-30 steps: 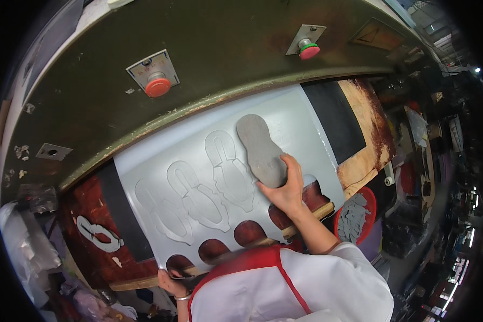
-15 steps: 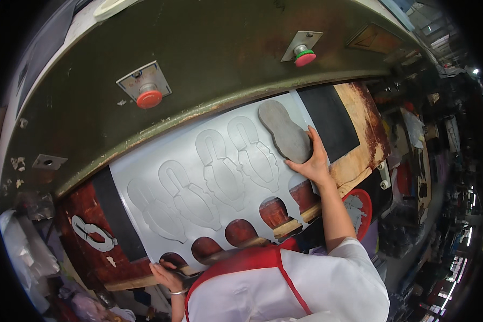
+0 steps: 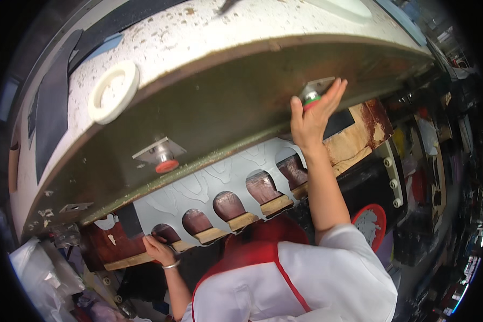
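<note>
Looking down past my white top with its red trim [image 3: 284, 279], I use the grey sheet [image 3: 220, 180] as my landmark; it lies flat on the table under the big press head. Nearest to me, at the sheet's lower left corner, my left hand [image 3: 156, 248] rests its curled fingers on the front edge of the wooden board [image 3: 145, 258], as I judge it to steady the stack; whether it truly grips the edge I cannot tell. A thin bracelet sits on that wrist.

The sheet itself is smooth, matt and thin, with a row of rounded heel-shaped cut-outs [image 3: 228, 204] along its near edge, through which the dark red, worn surface below shows. Faint sole outlines are scored further in.

Beyond the sheet, above its far right end, my right hand [image 3: 312, 115] is raised, palm flat and fingers spread, an unclenched grip pressing against the green and red button [image 3: 309, 100] on its small metal plate, which sits on the dull olive face of the press head [image 3: 225, 107]. A second red button [image 3: 166, 165] sits on a like plate above the sheet's middle. Furthest off, on the speckled white top of the head, lies a white ring [image 3: 112, 91].
</note>
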Demonstrator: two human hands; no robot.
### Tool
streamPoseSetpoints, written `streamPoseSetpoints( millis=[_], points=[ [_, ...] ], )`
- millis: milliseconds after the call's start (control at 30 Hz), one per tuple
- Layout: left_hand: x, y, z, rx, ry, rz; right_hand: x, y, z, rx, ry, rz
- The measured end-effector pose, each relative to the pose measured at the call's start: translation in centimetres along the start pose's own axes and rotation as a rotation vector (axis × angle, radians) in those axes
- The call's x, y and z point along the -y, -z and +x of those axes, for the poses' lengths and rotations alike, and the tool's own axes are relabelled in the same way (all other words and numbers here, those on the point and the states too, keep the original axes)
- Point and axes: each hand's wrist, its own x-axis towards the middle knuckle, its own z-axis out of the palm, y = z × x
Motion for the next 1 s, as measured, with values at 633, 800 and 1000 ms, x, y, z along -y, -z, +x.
streamPoseSetpoints(
  millis=[633, 800, 1000],
  points=[
    [-0.2, -5.0, 3.5, -0.082, 0.036, 0.401, -14.9, 1.7, -8.6, 0.479, -0.331, -0.134],
    [-1.9, -3.7, 1.0, -0.127, -0.089, 0.111, -12.2, 5.3, -10.3, 0.229, -0.304, -0.07],
    [-2.2, -0.9, -2.6, -0.006, -0.05, -0.005, -6.9, 10.4, -11.8, 0.191, 0.073, -0.223]
  ],
)
